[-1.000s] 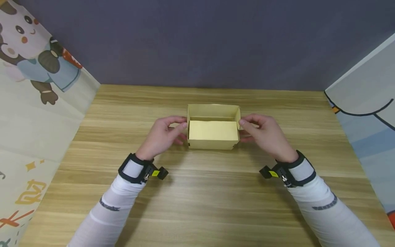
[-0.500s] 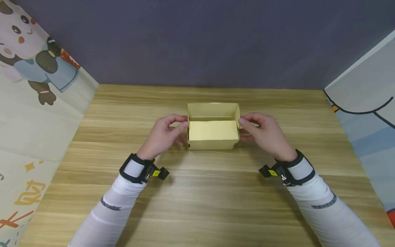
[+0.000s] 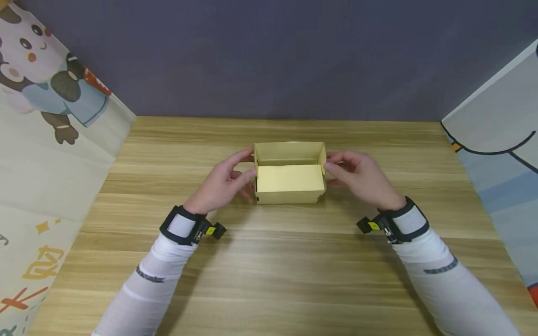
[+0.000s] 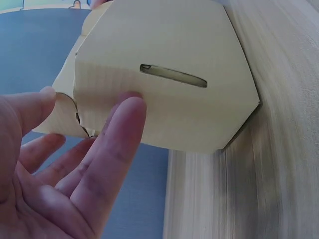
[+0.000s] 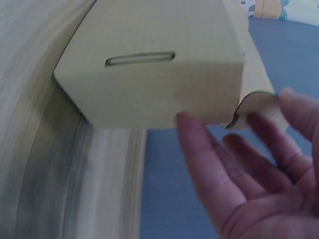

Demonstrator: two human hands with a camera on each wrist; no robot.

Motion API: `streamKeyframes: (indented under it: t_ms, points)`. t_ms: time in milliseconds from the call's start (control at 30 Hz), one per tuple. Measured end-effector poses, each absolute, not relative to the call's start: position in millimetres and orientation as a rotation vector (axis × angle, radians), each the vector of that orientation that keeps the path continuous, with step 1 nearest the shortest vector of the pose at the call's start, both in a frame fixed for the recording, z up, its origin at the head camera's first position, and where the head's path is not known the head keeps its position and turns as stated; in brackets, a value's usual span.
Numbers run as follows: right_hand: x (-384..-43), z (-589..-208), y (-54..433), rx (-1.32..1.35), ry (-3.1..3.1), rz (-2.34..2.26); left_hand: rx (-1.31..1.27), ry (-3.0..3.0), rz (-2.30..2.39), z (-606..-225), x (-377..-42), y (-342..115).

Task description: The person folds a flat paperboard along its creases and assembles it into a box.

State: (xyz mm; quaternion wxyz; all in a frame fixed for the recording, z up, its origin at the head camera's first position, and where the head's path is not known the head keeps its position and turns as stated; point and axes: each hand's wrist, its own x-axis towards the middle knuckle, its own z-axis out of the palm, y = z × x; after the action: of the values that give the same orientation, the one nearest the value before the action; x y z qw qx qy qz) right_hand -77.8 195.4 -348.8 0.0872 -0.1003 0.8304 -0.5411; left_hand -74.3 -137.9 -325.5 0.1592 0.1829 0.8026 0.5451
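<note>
A small tan cardboard box (image 3: 290, 198) rests on the wooden table, its raised back panel (image 3: 290, 150) standing behind a pale yellow panel at the front. On its left, my left hand (image 3: 220, 182) has spread, loosely bent fingers at the box's side; the left wrist view shows the thumb by a rounded tab (image 4: 62, 117) and a fingertip against the slotted side wall (image 4: 164, 99). My right hand (image 3: 361, 177) mirrors this on the right, thumb at the edge of the matching tab (image 5: 259, 102) and fingers relaxed beside the wall. Some fingers are partly hidden behind the box.
The wood-grain table (image 3: 290, 270) extends around the box. A dark blue-grey panel (image 3: 290, 60) stands along its back edge, with cartoon-printed panels on the left (image 3: 54, 154) and right (image 3: 504, 163). Black wrist cameras (image 3: 216, 231) hang close above the table.
My left index finger has spread upward along the box's side. My right hand and wrist have shifted slightly toward the back. The box stays in nearly the same place.
</note>
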Motion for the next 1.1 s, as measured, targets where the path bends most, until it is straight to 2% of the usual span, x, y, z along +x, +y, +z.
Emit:
streamKeyframes:
  t_ms: [233,533,767,1100]
  points:
    - [-84.7,-352.7,200.4,-0.436,2.356,-1.718,0.558,2.268,1.553,-327.1,-76.0,-141.1]
    - [-83.1,-353.9,202.0,-0.502,2.417,-1.619,0.628,2.338,1.476,-326.9,-73.4,-141.1]
    - [-79.1,-353.2,200.8,-0.529,2.477,-1.589,0.7,2.404,1.384,-352.9,-82.4,-148.1]
    - [-76.7,-356.0,200.8,-0.633,2.579,-1.508,0.834,2.493,1.343,-358.5,-85.8,-147.2]
